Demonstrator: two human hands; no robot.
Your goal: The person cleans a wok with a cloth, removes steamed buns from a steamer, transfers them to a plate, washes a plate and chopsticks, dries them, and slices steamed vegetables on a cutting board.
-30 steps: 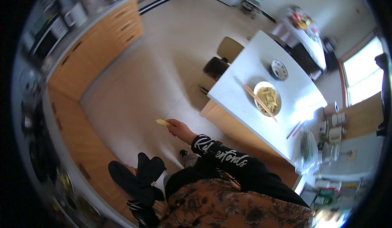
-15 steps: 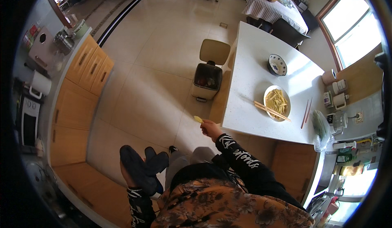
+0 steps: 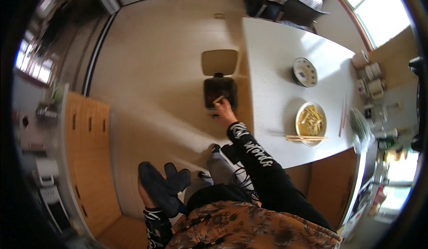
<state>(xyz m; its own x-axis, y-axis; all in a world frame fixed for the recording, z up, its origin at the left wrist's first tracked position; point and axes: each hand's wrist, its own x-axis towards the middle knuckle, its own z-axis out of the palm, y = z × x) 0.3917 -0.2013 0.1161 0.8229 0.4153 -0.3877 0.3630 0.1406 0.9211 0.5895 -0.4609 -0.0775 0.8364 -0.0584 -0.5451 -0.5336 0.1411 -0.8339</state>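
Observation:
Pinched in the fingers of my right hand is a small pale-yellow strip of food. That hand is over the near part of a dark trash bin, whose beige lid stands raised at the back. My left hand is closed on several dark grey, rounded, slipper-shaped things, low at the left; they hide most of its fingers. On the white counter to the right, a bowl of yellow strips has wooden chopsticks across its near rim.
Farther back on the counter is a patterned bowl. Reddish chopsticks and a plastic bag of greens lie at the right. Wooden cabinets line the left side. The bin stands against the counter's left side.
My right hand has moved forward with the yellow strip, from beside the counter's corner to over the bin. The view has shifted. My left hand still holds the dark grey things.

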